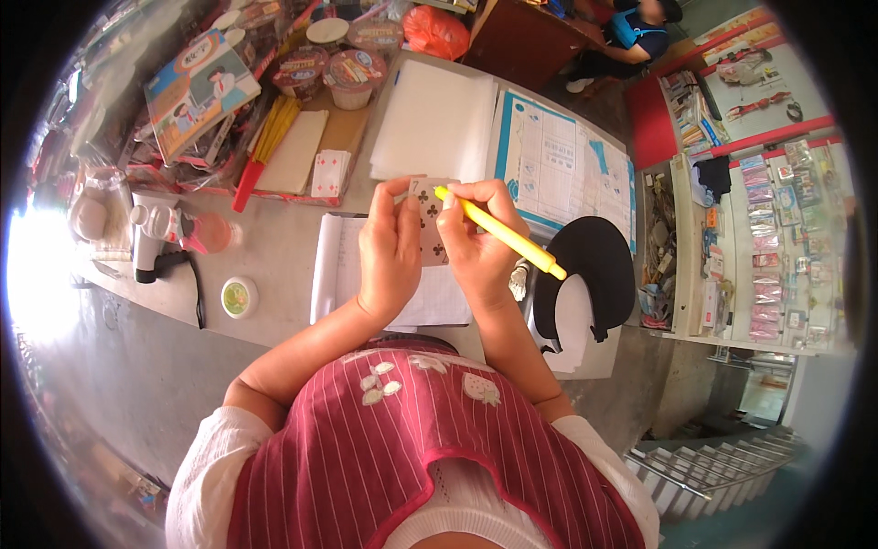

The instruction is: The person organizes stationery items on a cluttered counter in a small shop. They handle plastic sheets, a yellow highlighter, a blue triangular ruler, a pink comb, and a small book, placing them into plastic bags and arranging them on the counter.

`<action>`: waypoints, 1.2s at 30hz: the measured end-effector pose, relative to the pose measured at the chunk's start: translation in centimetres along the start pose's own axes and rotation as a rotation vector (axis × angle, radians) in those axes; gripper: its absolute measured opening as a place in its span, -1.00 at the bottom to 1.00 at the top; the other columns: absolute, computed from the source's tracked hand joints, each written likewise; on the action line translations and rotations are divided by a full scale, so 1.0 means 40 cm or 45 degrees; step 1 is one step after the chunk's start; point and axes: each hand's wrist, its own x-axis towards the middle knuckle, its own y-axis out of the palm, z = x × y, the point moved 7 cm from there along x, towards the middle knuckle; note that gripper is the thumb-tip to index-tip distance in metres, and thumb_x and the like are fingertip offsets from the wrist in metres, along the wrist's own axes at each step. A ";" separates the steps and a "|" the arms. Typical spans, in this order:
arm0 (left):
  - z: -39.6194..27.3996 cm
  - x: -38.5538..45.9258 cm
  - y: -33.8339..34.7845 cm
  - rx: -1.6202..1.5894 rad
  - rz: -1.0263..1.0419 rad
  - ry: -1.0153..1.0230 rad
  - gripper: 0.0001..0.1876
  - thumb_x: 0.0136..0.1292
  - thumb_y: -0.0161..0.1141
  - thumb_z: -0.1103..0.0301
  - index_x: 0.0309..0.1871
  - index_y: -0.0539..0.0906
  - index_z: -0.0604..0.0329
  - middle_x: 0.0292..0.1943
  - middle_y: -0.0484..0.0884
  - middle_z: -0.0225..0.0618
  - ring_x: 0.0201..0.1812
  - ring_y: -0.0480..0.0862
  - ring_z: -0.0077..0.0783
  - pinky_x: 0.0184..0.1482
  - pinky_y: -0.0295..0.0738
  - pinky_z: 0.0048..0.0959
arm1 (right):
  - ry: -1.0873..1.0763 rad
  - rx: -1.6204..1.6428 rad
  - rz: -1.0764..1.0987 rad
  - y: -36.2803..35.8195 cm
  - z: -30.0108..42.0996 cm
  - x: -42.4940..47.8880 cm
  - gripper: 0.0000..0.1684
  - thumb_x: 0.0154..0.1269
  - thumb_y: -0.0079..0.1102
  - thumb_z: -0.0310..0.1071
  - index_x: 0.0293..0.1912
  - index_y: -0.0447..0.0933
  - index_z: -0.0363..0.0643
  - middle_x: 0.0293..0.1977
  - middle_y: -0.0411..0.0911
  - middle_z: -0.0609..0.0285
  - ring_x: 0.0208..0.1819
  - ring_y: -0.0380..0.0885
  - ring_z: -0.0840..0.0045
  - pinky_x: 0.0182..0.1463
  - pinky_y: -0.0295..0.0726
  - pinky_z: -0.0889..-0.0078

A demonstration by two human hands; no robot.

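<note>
Before my chest, over an open notebook on the table, my left hand holds a playing card, a seven of clubs, upright by its left edge. My right hand grips a yellow pen and has its fingertips at the card's upper right. The pen slants down to the right, one end near the card's top. More playing cards, a red diamonds card on top, lie in the tray at the upper left. White paper lies beyond my hands.
A black visor cap and a shuttlecock are on the right. Printed sheets lie behind them. Left are a round green-labelled tin, a pink bottle, a folded yellow fan and instant-noodle cups. A person is at the upper right.
</note>
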 end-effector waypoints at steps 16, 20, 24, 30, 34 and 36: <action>-0.004 0.001 -0.001 -0.082 0.024 0.010 -0.83 0.40 -0.10 0.48 -0.01 0.43 0.27 -0.48 0.46 -0.49 -0.49 0.32 -0.73 -0.44 0.27 -0.67 | -0.012 -0.048 -0.015 -0.012 -0.007 -0.007 -0.90 0.12 0.20 -0.53 -0.35 0.45 -0.25 -0.54 0.56 0.26 -0.62 0.37 0.81 -0.57 0.32 0.76; 0.021 0.006 -0.006 -0.190 -0.035 0.016 -0.83 0.38 -0.07 0.47 -0.03 0.45 0.28 -0.51 0.46 -0.43 -0.50 0.35 -0.69 -0.44 0.32 -0.62 | 0.094 0.188 -0.150 -0.050 -0.026 0.000 -0.93 0.21 0.16 -0.50 -0.33 0.44 -0.24 -0.55 0.45 0.38 -0.60 0.24 0.87 -0.55 0.19 0.80; 0.094 0.108 -0.066 0.184 -0.121 0.096 -0.82 0.32 0.01 0.47 -0.05 0.48 0.31 -0.57 0.42 -0.37 -0.52 0.35 -0.63 -0.46 0.31 -0.55 | 0.312 0.380 -0.064 -0.078 -0.062 -0.010 -0.88 0.32 0.08 -0.44 -0.36 0.41 -0.23 -0.56 0.34 0.45 -0.55 0.18 0.88 -0.50 0.13 0.80; 0.444 0.376 -0.361 0.731 -0.603 -0.046 -0.77 0.23 0.07 0.32 -0.14 0.62 0.21 -0.27 0.65 0.00 -0.22 0.64 -0.01 -0.15 0.49 -0.23 | 0.658 0.552 -0.008 -0.071 -0.129 -0.069 -0.87 0.33 0.10 -0.37 -0.33 0.38 -0.17 -0.56 0.33 0.43 -0.58 0.23 0.84 -0.55 0.16 0.80; 0.552 0.419 -0.344 1.033 -0.507 -0.119 -0.78 0.19 0.06 0.31 -0.20 0.64 0.18 -0.27 0.64 -0.01 -0.24 0.63 0.04 -0.16 0.49 -0.16 | 0.754 0.703 -0.071 -0.078 -0.159 -0.080 -0.86 0.31 0.12 -0.36 -0.33 0.39 -0.17 -0.55 0.33 0.39 -0.59 0.27 0.81 -0.59 0.19 0.78; 0.551 0.416 -0.371 0.937 -0.597 0.025 -0.79 0.20 0.04 0.33 -0.22 0.62 0.22 -0.33 0.65 -0.06 -0.32 0.63 -0.04 -0.22 0.50 -0.20 | 0.785 0.711 -0.093 -0.078 -0.161 -0.069 -0.86 0.30 0.12 -0.35 -0.32 0.40 -0.17 -0.55 0.33 0.36 -0.58 0.29 0.78 -0.58 0.21 0.75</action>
